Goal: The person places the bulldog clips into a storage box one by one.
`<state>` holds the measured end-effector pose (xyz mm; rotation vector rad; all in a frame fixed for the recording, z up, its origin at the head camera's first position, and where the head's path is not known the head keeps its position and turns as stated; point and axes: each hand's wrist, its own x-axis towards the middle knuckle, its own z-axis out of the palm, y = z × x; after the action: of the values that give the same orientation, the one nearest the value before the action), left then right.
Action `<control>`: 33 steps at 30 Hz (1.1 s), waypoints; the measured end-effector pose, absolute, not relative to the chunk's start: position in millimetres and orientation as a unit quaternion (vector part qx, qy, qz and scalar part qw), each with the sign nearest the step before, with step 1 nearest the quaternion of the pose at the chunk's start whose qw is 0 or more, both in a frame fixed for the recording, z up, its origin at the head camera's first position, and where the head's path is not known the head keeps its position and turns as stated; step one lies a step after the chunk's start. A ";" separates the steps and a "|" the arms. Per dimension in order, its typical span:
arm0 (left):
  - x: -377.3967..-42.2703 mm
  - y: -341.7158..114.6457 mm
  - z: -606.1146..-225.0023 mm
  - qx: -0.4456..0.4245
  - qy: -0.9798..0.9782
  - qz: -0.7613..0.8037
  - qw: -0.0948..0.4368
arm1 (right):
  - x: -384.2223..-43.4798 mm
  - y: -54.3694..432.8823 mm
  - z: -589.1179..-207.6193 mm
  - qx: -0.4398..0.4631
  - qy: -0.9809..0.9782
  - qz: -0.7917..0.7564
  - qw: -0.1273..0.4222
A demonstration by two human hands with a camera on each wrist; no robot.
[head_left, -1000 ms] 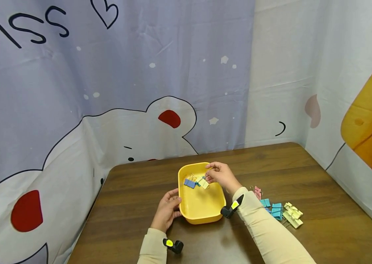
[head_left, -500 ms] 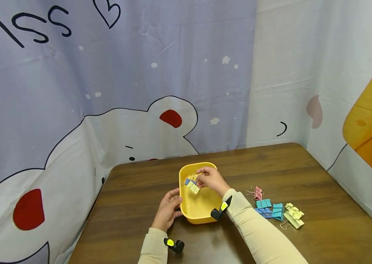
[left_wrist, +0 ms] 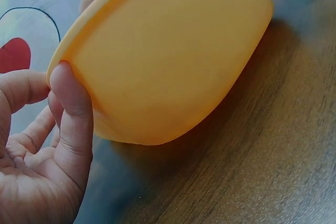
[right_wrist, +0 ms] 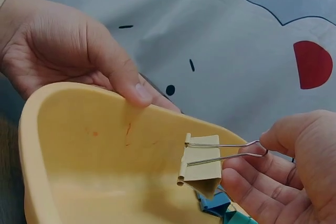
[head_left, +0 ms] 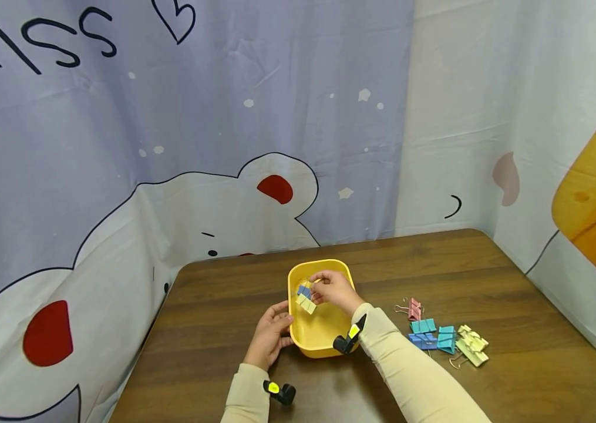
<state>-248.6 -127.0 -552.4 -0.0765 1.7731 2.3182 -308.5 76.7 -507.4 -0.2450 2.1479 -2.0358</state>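
A yellow plastic box (head_left: pixel 312 343) sits on the wooden table, and my left hand (head_left: pixel 268 336) grips its left side. Thumb and fingers pinch the rim in the left wrist view. Over the box's far left part, my right hand (head_left: pixel 333 292) holds a pale yellow binder clip (right_wrist: pixel 202 156) by its wire handle, the clip's body hanging toward the inside. Below it in the box lie a blue binder clip (right_wrist: pixel 214 203) and a teal binder clip (right_wrist: pixel 239 217), both partly hidden in the right wrist view.
Right of the box, loose binder clips lie on the table: a pink one (head_left: pixel 414 309), teal ones (head_left: pixel 446 339), a blue one (head_left: pixel 422 341) and pale yellow ones (head_left: pixel 471 345). A printed curtain (head_left: pixel 276 117) hangs behind the table's far edge.
My right hand has moved left and slightly down over the box, carrying the pale yellow binder clip with it. The left hand stays at the box's left side.
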 end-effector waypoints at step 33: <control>-242.6 -122.7 -553.1 -0.027 0.589 0.802 0.096 | -295.7 128.1 -481.7 -0.100 0.790 -0.605 -0.008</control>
<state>-242.6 -122.7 -553.1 -0.0791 1.7451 2.3756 -295.7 128.1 -481.7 -0.3154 2.4925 -1.9112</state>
